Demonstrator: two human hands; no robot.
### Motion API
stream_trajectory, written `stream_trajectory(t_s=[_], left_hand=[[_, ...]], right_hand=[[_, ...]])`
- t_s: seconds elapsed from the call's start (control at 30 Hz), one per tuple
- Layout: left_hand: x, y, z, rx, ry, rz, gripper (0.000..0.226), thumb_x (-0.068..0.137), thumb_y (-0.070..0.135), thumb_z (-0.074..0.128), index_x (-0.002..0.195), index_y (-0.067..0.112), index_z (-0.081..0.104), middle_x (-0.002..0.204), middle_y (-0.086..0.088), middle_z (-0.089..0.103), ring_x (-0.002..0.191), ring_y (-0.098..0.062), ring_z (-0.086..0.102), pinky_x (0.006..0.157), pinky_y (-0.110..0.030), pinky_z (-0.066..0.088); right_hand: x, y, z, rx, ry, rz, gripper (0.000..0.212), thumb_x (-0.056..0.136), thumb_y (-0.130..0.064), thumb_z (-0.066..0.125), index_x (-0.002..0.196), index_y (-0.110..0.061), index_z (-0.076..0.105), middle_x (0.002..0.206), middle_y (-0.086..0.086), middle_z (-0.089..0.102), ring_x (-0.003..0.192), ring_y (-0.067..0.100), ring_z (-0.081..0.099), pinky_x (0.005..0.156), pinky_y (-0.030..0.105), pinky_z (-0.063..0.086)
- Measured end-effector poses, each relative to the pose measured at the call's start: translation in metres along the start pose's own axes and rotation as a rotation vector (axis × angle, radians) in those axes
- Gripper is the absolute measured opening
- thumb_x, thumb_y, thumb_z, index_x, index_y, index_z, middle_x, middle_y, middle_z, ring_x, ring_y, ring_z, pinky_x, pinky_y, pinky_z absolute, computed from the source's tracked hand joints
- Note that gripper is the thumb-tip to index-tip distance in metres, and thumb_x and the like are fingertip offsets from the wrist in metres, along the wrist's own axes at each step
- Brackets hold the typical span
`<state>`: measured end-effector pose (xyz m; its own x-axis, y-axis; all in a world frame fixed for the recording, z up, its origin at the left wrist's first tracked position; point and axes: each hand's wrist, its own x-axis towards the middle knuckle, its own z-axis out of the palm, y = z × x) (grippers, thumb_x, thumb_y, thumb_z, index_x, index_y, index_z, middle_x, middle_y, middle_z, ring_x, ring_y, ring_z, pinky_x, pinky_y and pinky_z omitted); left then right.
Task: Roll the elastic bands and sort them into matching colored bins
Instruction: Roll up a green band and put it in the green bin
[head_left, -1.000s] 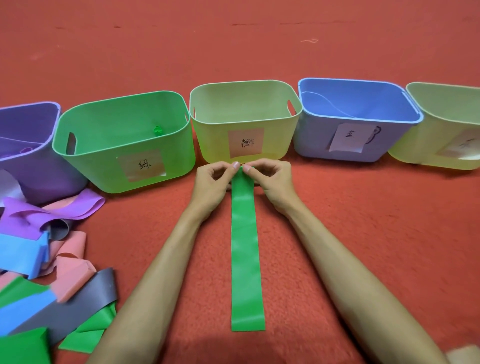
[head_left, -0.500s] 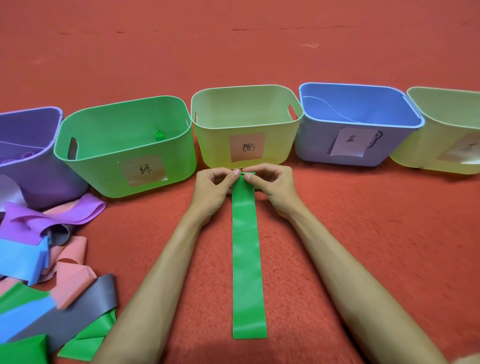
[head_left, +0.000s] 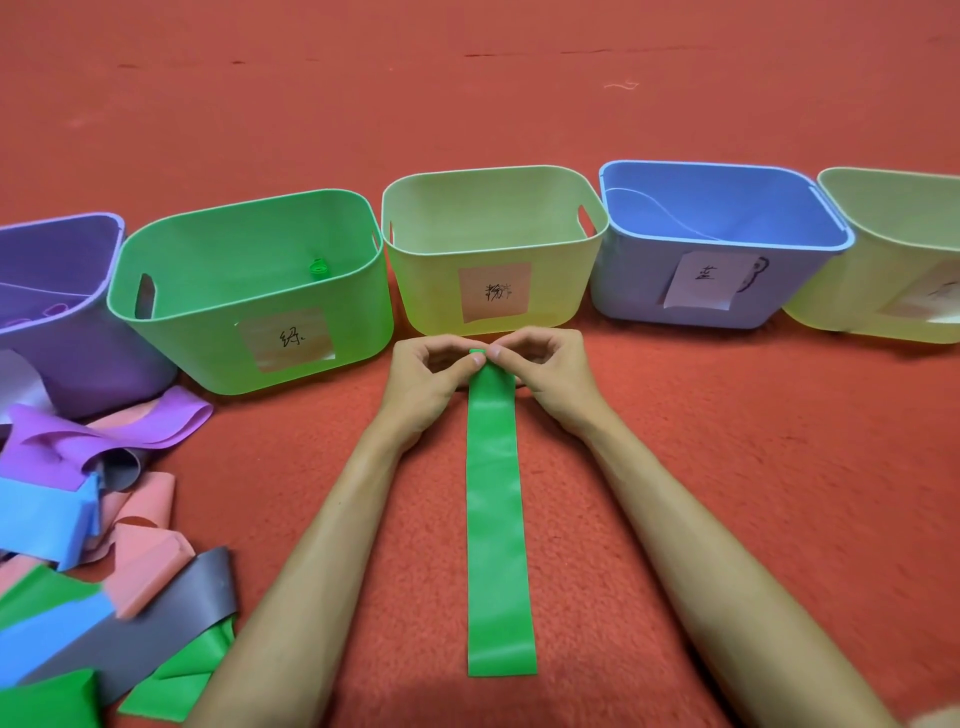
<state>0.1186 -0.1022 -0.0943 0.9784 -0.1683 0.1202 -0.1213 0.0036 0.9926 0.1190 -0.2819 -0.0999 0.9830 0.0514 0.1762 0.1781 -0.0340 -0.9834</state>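
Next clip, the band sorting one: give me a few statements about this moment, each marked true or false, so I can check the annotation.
1. The left hand and right hand both pinch the far end of the green band. True.
2. The green band is fully rolled up. False: only its far end is curled; the rest lies flat on the red carpet.
3. The green bin holds a small green roll. True.
4. The green bin is the leftmost bin in view. False: a purple bin stands to its left.
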Motion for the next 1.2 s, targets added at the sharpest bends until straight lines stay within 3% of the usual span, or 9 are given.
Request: stream_trajectory(t_s=[0.17, 0.37, 0.53, 0.6, 0.73, 0.83, 0.93, 1.1, 1.2], left_hand=[[-0.0007, 0.0015, -0.0019, -0.012, -0.005, -0.016, 0.015, 0.091, -0.004, 0.072, 0.105, -0.003, 0.077, 0.100, -0.016, 0.079, 0.092, -0.027, 0.076, 0.082, -0.037, 0.063], [0.0009, 0.0032, -0.0040, -0.020, 0.025, -0.065, 0.010, 0.090, 0.004, 0.076, 0.098, -0.002, 0.077, 0.093, -0.017, 0.078, 0.086, -0.023, 0.075, 0.077, -0.032, 0.063], [-0.0013, 0.0052, -0.0036, -0.005, 0.022, -0.064, 0.016, 0.090, -0.001, 0.074, 0.103, -0.011, 0.073, 0.092, -0.025, 0.075, 0.075, -0.013, 0.074, 0.064, -0.019, 0.056], [-0.0025, 0.0074, -0.0028, 0.016, 0.025, -0.056, 0.015, 0.089, -0.003, 0.074, 0.103, -0.011, 0.072, 0.090, -0.021, 0.074, 0.072, -0.009, 0.073, 0.060, -0.015, 0.053], [-0.0003, 0.0046, -0.0078, -0.009, 0.012, -0.050, 0.014, 0.086, -0.005, 0.077, 0.098, -0.001, 0.075, 0.094, -0.022, 0.076, 0.087, -0.025, 0.072, 0.081, -0.034, 0.062], [-0.0009, 0.0039, -0.0081, 0.010, 0.016, -0.047, 0.015, 0.084, -0.006, 0.077, 0.096, 0.003, 0.076, 0.097, -0.023, 0.076, 0.088, -0.027, 0.072, 0.084, -0.037, 0.061], [-0.0005, 0.0034, -0.0070, -0.001, 0.009, -0.056, 0.015, 0.085, -0.003, 0.078, 0.100, -0.002, 0.075, 0.099, -0.027, 0.075, 0.088, -0.027, 0.072, 0.085, -0.040, 0.062], [-0.0002, 0.0042, -0.0034, 0.054, -0.013, -0.072, 0.012, 0.092, 0.005, 0.075, 0.097, -0.006, 0.076, 0.091, -0.021, 0.077, 0.078, -0.016, 0.074, 0.068, -0.024, 0.060], [-0.0004, 0.0039, -0.0044, 0.060, -0.020, -0.084, 0.014, 0.091, 0.002, 0.075, 0.099, -0.009, 0.075, 0.092, -0.028, 0.075, 0.071, -0.012, 0.072, 0.064, -0.019, 0.056]], right_hand=[[-0.0016, -0.0009, -0.0025, -0.010, -0.008, -0.018, 0.003, 0.092, -0.005, 0.076, 0.093, -0.007, 0.079, 0.083, 0.001, 0.078, 0.077, 0.009, 0.070, 0.066, 0.023, 0.056], [-0.0017, 0.0006, -0.0027, -0.019, -0.004, -0.042, 0.009, 0.090, -0.005, 0.078, 0.095, 0.003, 0.078, 0.090, 0.014, 0.078, 0.082, 0.017, 0.071, 0.075, 0.036, 0.059], [-0.0027, 0.0012, -0.0025, -0.017, -0.007, -0.039, 0.007, 0.086, -0.005, 0.081, 0.093, -0.004, 0.080, 0.090, 0.013, 0.079, 0.083, 0.020, 0.071, 0.079, 0.049, 0.060], [-0.0022, 0.0011, -0.0031, -0.026, -0.009, -0.028, 0.007, 0.086, -0.006, 0.082, 0.093, -0.006, 0.080, 0.091, 0.012, 0.079, 0.083, 0.019, 0.071, 0.077, 0.047, 0.060], [-0.0020, -0.0008, -0.0041, -0.034, -0.021, -0.020, 0.002, 0.090, -0.006, 0.078, 0.090, -0.007, 0.079, 0.084, 0.004, 0.078, 0.077, 0.012, 0.070, 0.071, 0.033, 0.059], [-0.0030, -0.0014, -0.0044, -0.087, -0.024, -0.013, 0.007, 0.092, -0.009, 0.077, 0.088, -0.003, 0.079, 0.078, 0.005, 0.077, 0.068, 0.010, 0.067, 0.059, 0.025, 0.055], [-0.0045, -0.0026, -0.0053, -0.092, -0.028, -0.027, 0.008, 0.093, -0.008, 0.076, 0.088, -0.001, 0.078, 0.078, 0.006, 0.076, 0.067, 0.009, 0.067, 0.056, 0.021, 0.053], [-0.0045, -0.0029, -0.0079, -0.061, -0.038, -0.038, 0.006, 0.091, -0.007, 0.077, 0.093, -0.001, 0.078, 0.087, 0.010, 0.078, 0.078, 0.016, 0.071, 0.062, 0.029, 0.058], [-0.0054, -0.0039, -0.0085, -0.053, -0.058, -0.012, 0.007, 0.089, -0.004, 0.078, 0.096, 0.000, 0.078, 0.086, 0.006, 0.077, 0.080, 0.015, 0.070, 0.060, 0.031, 0.059]])
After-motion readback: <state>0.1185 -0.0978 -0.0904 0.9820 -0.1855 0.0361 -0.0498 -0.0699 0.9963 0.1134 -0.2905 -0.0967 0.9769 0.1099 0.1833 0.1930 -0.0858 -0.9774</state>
